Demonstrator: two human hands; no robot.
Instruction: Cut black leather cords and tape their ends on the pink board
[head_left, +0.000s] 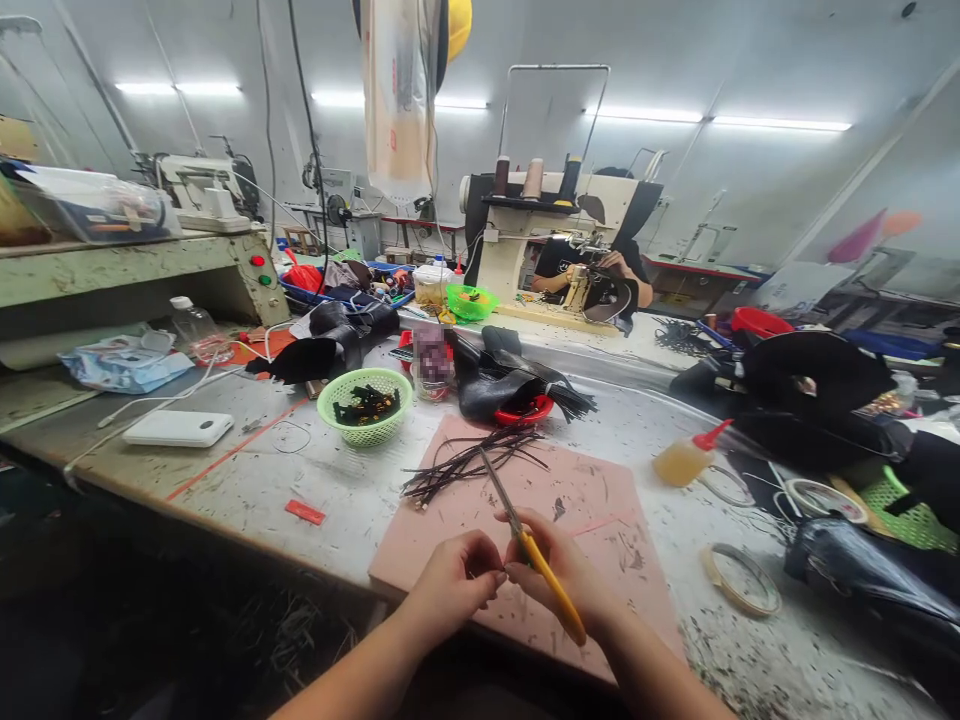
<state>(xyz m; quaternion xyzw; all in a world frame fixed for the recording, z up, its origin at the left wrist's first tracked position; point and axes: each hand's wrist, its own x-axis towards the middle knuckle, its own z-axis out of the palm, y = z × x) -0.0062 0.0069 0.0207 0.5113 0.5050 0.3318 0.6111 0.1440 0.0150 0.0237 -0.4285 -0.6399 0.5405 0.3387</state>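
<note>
with my right hand (561,568) i'm gripping yellow-handled scissors (534,556) over a pink mat (600,500); my left hand (459,575) is pinching narrowly, on what i can't tell. a green basket (367,434) is holding black pieces (367,407); thin black strips (457,468) are crisscrossing on the mat.

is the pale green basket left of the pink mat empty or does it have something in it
The pale green basket is not empty: black pieces show inside, below its rim. Their depth I cannot tell.

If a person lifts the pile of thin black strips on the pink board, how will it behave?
The black strips are probably springy rather than limp, since many lie nearly straight. Being so thin, they are likely light. They may scatter, because they cross loosely and no tie shows.
</note>
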